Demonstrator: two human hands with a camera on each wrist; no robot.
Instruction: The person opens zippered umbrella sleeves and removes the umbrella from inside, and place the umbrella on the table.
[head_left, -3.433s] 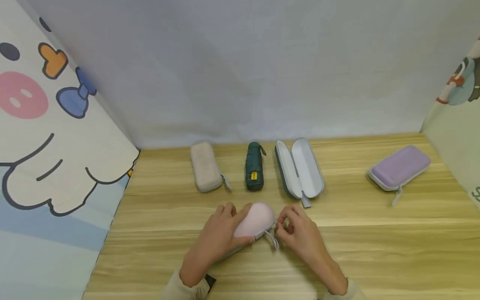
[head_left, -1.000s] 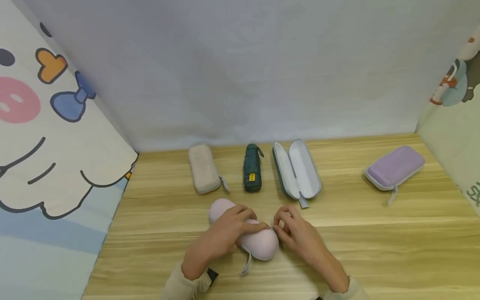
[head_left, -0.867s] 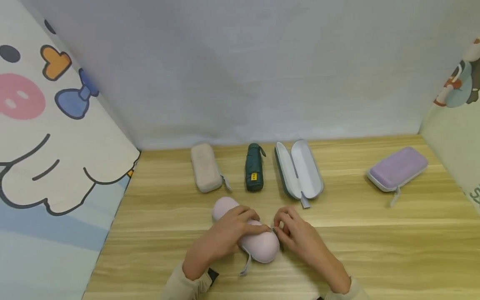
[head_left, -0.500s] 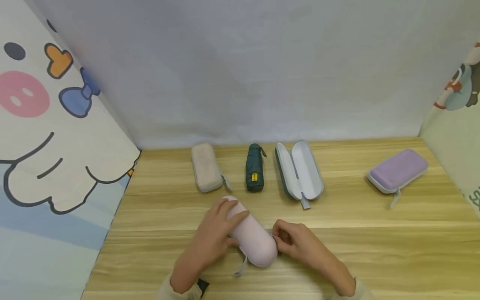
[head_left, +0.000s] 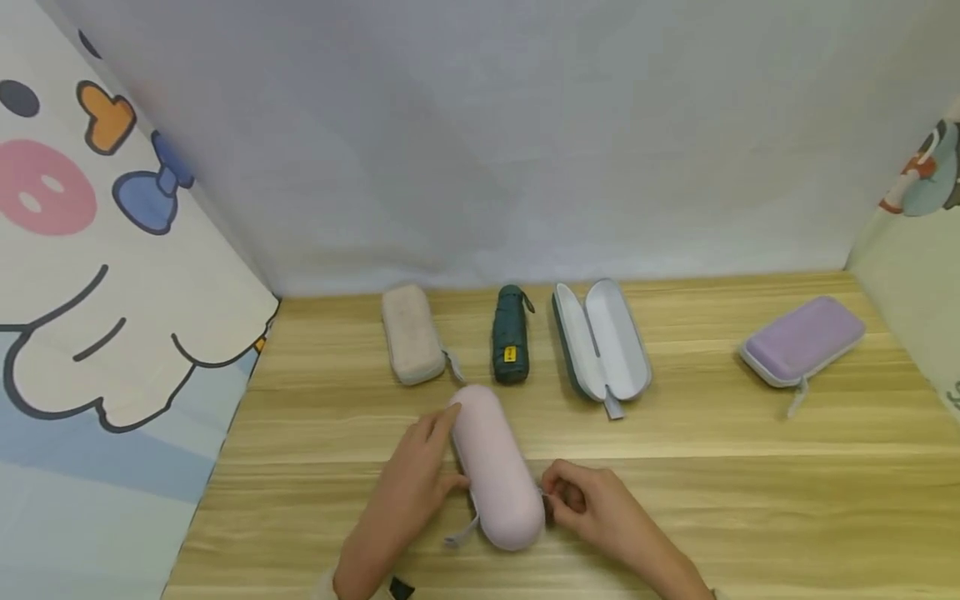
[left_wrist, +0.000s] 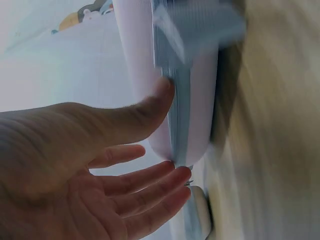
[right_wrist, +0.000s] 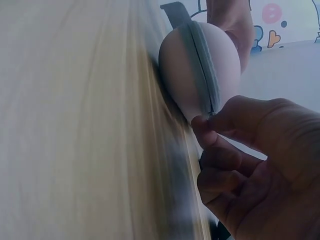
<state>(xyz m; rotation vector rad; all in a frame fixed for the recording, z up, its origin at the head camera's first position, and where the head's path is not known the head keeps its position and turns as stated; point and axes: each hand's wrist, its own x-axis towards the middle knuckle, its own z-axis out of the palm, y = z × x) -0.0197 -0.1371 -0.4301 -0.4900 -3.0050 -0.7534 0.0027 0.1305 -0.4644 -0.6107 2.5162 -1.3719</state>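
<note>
A pale pink zippered case [head_left: 497, 467] lies closed on the table in the head view, its near end tilted toward the right. My left hand [head_left: 411, 475] rests against its left side, with the thumb [left_wrist: 162, 95] on the grey zipper band and the other fingers extended. At the near right side of the case, my right hand [head_left: 600, 504] pinches the zipper pull between thumb and forefinger; the pull itself is mostly covered by the fingertips. A grey fabric loop [head_left: 461, 533] sticks out from the case's left side, also showing large in the left wrist view.
Along the back of the wooden table [head_left: 697, 500] lie a beige case [head_left: 412, 333], a folded dark green umbrella [head_left: 511, 333] and an opened case [head_left: 617, 342] with white lining. A purple case [head_left: 804, 340] lies at the far right. Patterned curtains [head_left: 150, 275] border the sides.
The pink case has turned until it lies more nearly lengthwise. My left hand has shifted from its top to its left side. The right hand has come nearer along the case's edge, pinching the pull.
</note>
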